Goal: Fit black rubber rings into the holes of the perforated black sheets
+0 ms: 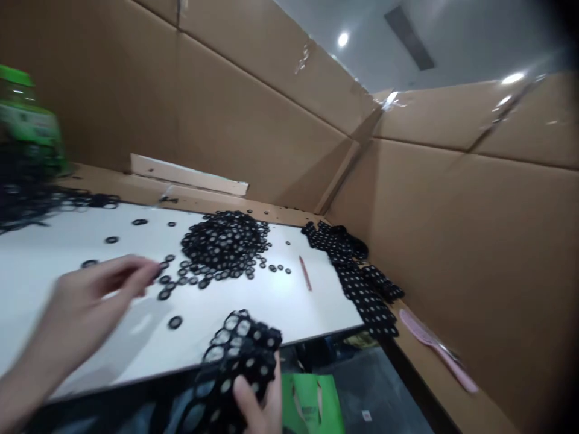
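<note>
The right hand clenches a limp black perforated mesh strip over the near edge of a white laminate board, while the pinched left hand, its hold unclear, hovers by small black rubber rings, heaped and scattered.

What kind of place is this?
It looks like a makeshift workshop for handwork, though I can't be sure: walls of brown cardboard stand around a white board heaped with small black rings, and a strip of black ring mesh lies beside it.
</note>
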The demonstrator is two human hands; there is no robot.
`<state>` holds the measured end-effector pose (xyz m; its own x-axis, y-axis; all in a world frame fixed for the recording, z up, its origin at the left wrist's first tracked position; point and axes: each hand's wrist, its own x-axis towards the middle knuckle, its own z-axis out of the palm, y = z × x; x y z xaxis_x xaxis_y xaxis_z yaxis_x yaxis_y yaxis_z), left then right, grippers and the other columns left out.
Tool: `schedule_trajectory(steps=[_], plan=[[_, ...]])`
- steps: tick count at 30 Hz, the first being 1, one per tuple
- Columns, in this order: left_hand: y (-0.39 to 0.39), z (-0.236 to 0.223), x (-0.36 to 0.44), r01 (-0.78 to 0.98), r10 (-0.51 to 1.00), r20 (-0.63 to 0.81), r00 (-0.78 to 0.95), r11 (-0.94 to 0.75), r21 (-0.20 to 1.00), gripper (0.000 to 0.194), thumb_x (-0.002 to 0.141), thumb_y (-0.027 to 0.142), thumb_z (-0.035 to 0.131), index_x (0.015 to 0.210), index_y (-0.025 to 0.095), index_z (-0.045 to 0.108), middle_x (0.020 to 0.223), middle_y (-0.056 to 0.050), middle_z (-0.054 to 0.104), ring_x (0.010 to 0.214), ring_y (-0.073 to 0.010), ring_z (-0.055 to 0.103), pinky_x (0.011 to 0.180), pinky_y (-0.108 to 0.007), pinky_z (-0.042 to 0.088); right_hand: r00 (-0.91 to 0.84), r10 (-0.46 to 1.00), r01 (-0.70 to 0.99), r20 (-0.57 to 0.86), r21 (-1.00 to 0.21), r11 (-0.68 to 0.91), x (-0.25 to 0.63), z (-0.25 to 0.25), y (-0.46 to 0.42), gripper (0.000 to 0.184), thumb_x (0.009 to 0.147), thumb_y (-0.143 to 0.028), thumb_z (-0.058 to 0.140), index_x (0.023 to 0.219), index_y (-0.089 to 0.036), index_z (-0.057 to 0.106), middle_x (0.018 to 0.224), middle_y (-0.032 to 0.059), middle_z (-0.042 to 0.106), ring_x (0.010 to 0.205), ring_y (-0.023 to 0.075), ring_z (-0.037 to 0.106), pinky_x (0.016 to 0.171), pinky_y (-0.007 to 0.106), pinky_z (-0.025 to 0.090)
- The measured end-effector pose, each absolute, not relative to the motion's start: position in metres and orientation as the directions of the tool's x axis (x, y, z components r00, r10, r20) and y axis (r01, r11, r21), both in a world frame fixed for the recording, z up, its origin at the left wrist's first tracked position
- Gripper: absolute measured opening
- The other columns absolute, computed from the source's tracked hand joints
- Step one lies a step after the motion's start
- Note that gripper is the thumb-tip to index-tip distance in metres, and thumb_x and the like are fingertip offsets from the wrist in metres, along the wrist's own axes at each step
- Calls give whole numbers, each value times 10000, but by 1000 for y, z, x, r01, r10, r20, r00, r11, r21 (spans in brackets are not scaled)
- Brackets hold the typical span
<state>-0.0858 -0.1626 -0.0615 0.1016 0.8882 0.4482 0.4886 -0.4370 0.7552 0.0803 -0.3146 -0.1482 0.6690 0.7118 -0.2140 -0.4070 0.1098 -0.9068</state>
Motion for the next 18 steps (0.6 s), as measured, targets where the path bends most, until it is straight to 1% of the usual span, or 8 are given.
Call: schedule_trajectory(steps=[3, 5, 7, 9, 11, 14, 16, 18], plan=[[-146, -56, -65, 595, 786, 474, 396, -613, 520, 206, 845, 342, 476, 811, 184, 606, 809, -12, 643, 722, -169, 580, 672, -247, 432, 498, 797, -635, -342, -769, 67, 81, -123, -308, 920, 520, -306, 799, 1317, -218, 348, 1071, 90, 670, 1038, 299, 595, 890, 443, 474], [-134, -65, -47, 692, 810, 384, 443, -582, 428, 207, 865, 270, 426, 846, 170, 606, 860, -53, 632, 750, -192, 595, 659, -272, 444, 451, 817, -684, -358, -727, 60, 80, -112, -306, 937, 512, -258, 804, 1324, -223, 338, 1049, 91, 678, 1010, 291, 611, 869, 431, 484], [-127, -74, -37, 746, 820, 295, 490, -569, 346, 167, 834, 216, 461, 885, 162, 610, 915, -80, 626, 835, -231, 599, 674, -301, 457, 429, 820, -698, -379, -715, 35, 79, -105, -305, 946, 509, -235, 804, 1329, -229, 331, 1048, 86, 678, 1014, 286, 608, 868, 425, 485], [-129, -79, -36, 749, 808, 306, 503, -584, 313, 165, 808, 205, 502, 928, 165, 609, 963, -88, 618, 906, -258, 581, 702, -330, 463, 433, 812, -689, -391, -725, 18, 80, -100, -305, 935, 530, -227, 794, 1335, -236, 319, 1071, 74, 668, 1042, 269, 593, 881, 404, 478], [-142, -77, -40, 683, 760, 445, 473, -635, 359, 154, 827, 223, 500, 932, 173, 601, 970, -79, 613, 920, -245, 569, 738, -339, 461, 460, 808, -666, -370, -745, 38, 81, -98, -304, 898, 555, -217, 778, 1329, -243, 324, 1119, 64, 645, 1078, 248, 571, 907, 379, 461], [-175, -70, -49, 405, 573, 703, 422, -813, 419, 101, 850, 226, 505, 880, 176, 587, 889, -59, 618, 854, -185, 571, 756, -294, 460, 493, 814, -630, -308, -772, 89, 82, -100, -301, 822, 583, -226, 757, 1303, -233, 360, 1149, 72, 627, 1078, 243, 569, 929, 386, 440], [-197, -70, -51, 218, 420, 747, 516, -907, 360, 90, 821, 214, 569, 899, 177, 594, 857, -55, 627, 814, -167, 570, 730, -271, 462, 502, 818, -610, -280, -786, 105, 81, -103, -299, 794, 590, -230, 752, 1289, -214, 376, 1123, 83, 638, 1049, 249, 585, 930, 403, 435], [-212, -74, -49, 145, 347, 720, 601, -933, 329, 142, 807, 216, 596, 942, 173, 604, 862, -62, 639, 809, -168, 571, 714, -271, 465, 516, 814, -589, -267, -800, 111, 82, -107, -299, 793, 589, -228, 753, 1285, -200, 375, 1104, 90, 645, 1037, 252, 591, 932, 411, 430]])
